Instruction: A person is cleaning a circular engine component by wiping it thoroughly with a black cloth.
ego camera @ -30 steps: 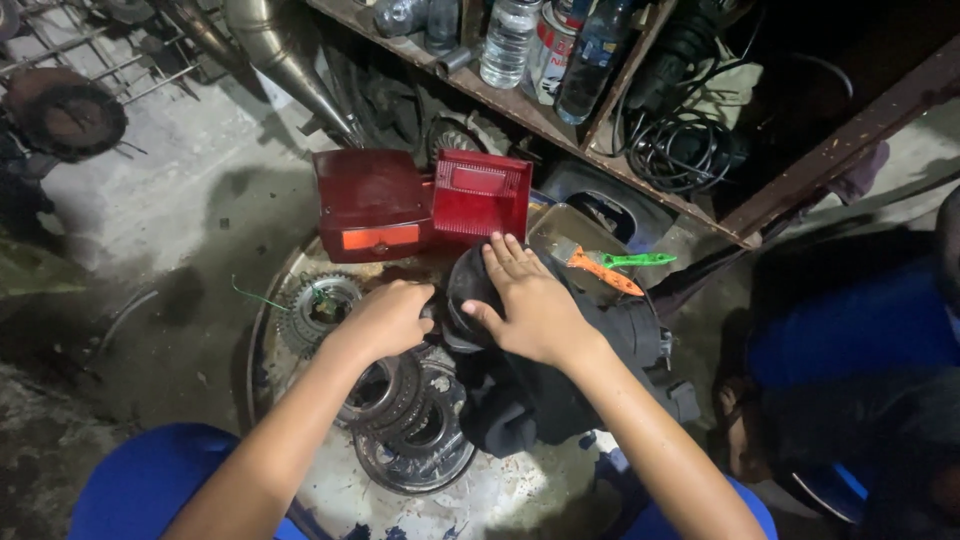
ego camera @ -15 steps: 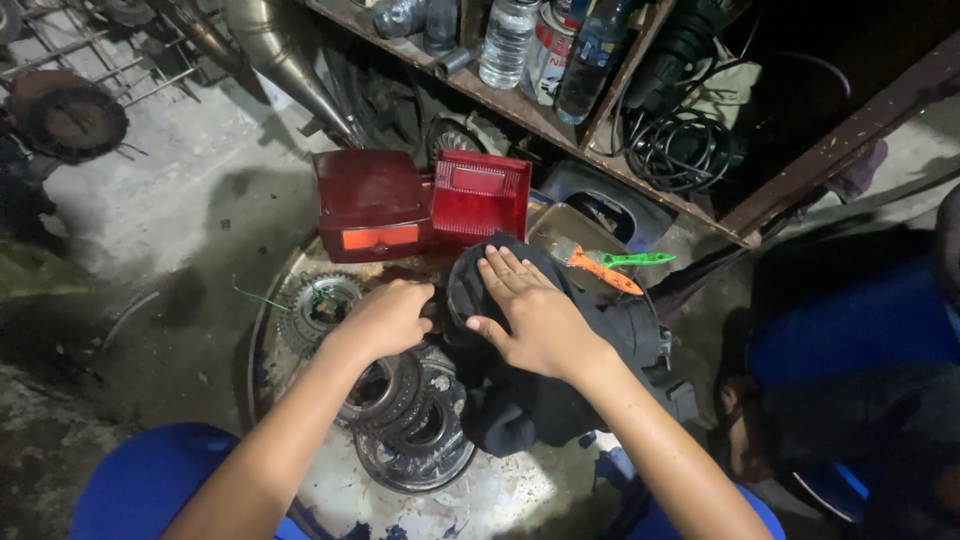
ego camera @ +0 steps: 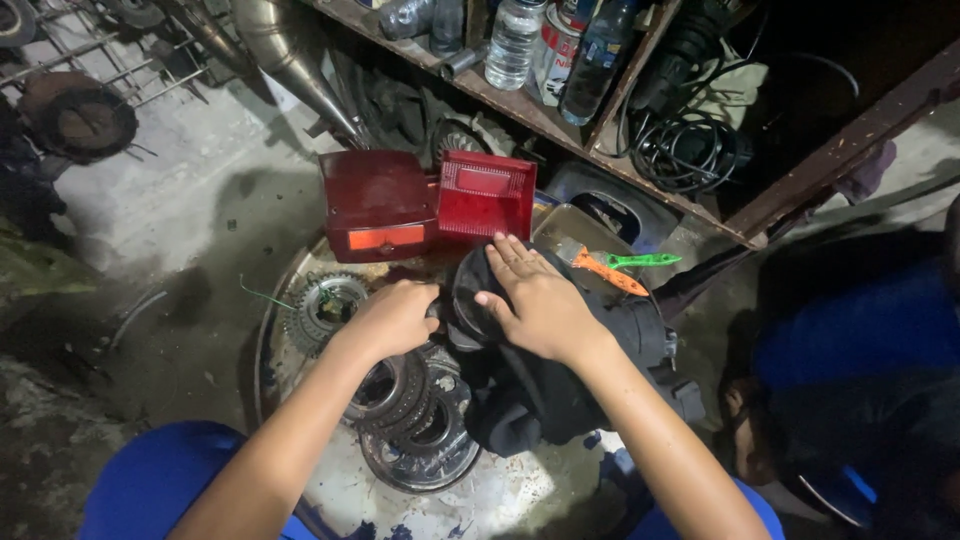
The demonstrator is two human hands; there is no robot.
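My left hand (ego camera: pixel 393 316) is curled shut on the left edge of a round part wrapped in a black cloth (ego camera: pixel 545 385). Flat on top of the cloth lies my right hand (ego camera: pixel 532 303), fingers spread toward the red lamps. Both hands are over a round metal tray (ego camera: pixel 500 495). Just below my left hand lies a stack of clutch plates and rings (ego camera: pixel 415 415). A toothed sprocket (ego camera: pixel 325 307) lies to its left.
Two red tail lamp pieces (ego camera: pixel 425 200) stand at the tray's far edge. An orange-handled tool (ego camera: pixel 612 272) and a green one (ego camera: pixel 640 260) lie to the right. A shelf with bottles (ego camera: pixel 515 40) and coiled cable (ego camera: pixel 690 150) is behind. A person in blue (ego camera: pixel 860 340) crouches at right.
My right hand has slid forward over the black cloth, toward the red lamps, and its fingers have spread flatter. My left hand has stayed gripping the part's left edge.
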